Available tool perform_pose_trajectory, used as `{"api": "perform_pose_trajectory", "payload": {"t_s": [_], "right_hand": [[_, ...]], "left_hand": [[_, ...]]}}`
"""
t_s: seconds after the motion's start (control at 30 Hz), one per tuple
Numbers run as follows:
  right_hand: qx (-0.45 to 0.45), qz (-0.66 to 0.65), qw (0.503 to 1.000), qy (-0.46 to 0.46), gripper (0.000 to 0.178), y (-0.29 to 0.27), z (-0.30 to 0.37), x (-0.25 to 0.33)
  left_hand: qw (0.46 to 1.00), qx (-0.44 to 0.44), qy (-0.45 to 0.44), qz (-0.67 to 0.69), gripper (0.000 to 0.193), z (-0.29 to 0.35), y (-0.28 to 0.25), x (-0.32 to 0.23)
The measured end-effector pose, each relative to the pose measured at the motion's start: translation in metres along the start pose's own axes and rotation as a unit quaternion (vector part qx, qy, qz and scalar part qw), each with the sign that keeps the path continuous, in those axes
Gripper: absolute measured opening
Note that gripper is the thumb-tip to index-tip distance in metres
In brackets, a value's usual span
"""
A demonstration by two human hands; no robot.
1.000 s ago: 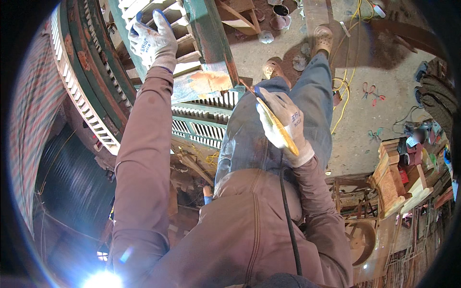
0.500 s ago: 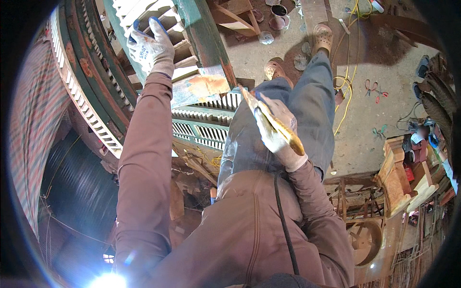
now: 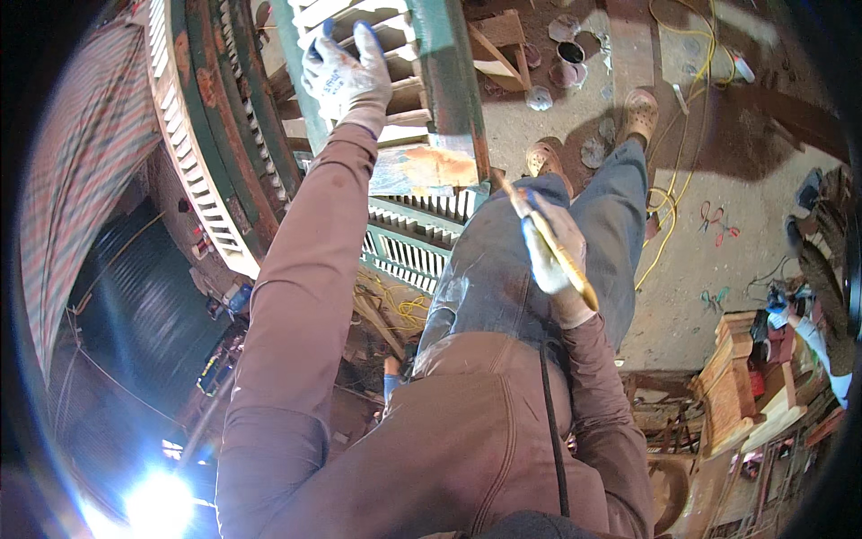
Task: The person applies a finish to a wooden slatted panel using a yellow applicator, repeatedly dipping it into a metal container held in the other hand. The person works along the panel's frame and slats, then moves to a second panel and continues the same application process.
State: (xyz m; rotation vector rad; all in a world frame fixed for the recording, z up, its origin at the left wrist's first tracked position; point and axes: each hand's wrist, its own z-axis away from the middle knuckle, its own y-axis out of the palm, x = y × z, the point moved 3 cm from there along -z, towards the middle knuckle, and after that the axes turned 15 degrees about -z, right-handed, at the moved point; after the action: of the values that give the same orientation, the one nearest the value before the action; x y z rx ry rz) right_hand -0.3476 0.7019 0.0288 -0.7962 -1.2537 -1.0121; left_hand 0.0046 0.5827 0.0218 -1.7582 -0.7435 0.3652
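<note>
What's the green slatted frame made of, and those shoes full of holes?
Green slatted frame: probably wood, painted green and worn; brown patches show at its near end.
Shoes: likely moulded foam or rubber, matte tan; they look thick, with round holes.

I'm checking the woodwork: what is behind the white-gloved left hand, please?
Pale slats and a green wooden frame show behind the left hand; what it covers cannot be seen.

Yellow cable (image 3: 672,212) on grey floor (image 3: 678,310)
</note>
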Motion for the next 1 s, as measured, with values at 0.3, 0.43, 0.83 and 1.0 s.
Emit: {"api": "perform_pose_trajectory", "payload": {"t_s": [0.3,0.43,0.83,1.0], "right_hand": [[-0.061,-0.202,0.962,0.175,0.037,0.009,0.001,0.015],[-0.089,-0.186,0.964,0.17,0.038,-0.006,0.004,0.033],[-0.057,-0.011,0.995,0.082,0.042,-0.063,-0.004,0.119],[-0.102,-0.1,0.983,0.115,0.039,-0.06,-0.025,0.139]], "left_hand": [[0.999,0.044,-0.016,-0.013,0.07,0.003,-0.007,0.003],[0.998,0.049,-0.006,-0.027,0.07,0.002,-0.003,0.005],[0.95,0.18,0.253,0.034,0.071,0.157,-0.098,-0.02],[0.943,0.239,0.224,0.062,0.083,0.187,-0.118,-0.017]]}}
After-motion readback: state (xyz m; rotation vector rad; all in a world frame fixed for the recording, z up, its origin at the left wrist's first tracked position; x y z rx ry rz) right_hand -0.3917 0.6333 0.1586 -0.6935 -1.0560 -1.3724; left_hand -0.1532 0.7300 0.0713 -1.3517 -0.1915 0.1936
